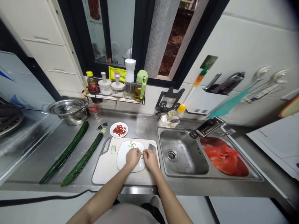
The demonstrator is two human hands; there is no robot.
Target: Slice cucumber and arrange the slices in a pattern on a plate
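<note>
A white square plate [123, 158] rests on a pale cutting board [105, 169]. Over its right side, my left hand [133, 157] and my right hand [150, 159] come close together, fingers pinched. Thin cucumber slices [142, 153] show between the fingertips, partly hidden by them. Near the plate's far edge, more cucumber slices [132, 144] are set in a curved pattern. To the left on the board lies a short row of overlapping slices [113, 149]. A knife blade [153, 147] shows at the board's right, partly behind my right hand.
Two long cucumbers [83, 160] lie left of the board. Behind it are a small plate of red bits [119, 130] and cucumber ends [102, 127]. A steel pot [70, 112] stands back left. At right is a sink [187, 152] with a red plastic bag [221, 160].
</note>
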